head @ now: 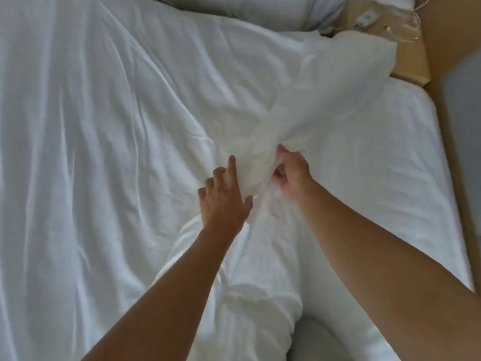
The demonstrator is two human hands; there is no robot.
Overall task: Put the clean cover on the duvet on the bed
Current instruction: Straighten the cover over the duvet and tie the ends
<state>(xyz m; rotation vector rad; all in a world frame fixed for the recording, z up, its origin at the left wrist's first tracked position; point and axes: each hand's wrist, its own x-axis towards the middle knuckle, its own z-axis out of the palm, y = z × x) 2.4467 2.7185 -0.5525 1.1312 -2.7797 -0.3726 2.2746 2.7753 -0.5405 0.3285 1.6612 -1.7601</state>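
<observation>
Right hand (pixel 292 175) grips bunched, crinkled white cover (pixel 260 157); left hand (pixel 223 196) splayed.

Soft, even daylight filled the shot, and the white bedding (pixel 104 152) ran bright, nearly washed out on the far left. Shadows were faint, just grey in the creases and under the forearms. The whole picture was slightly soft, with motion smear on the bunched cloth (pixel 299 113) between the hands. The bed's right edge (pixel 447 191) bowed with wide-angle distortion, and the near right corner fell dim and blurred.
</observation>
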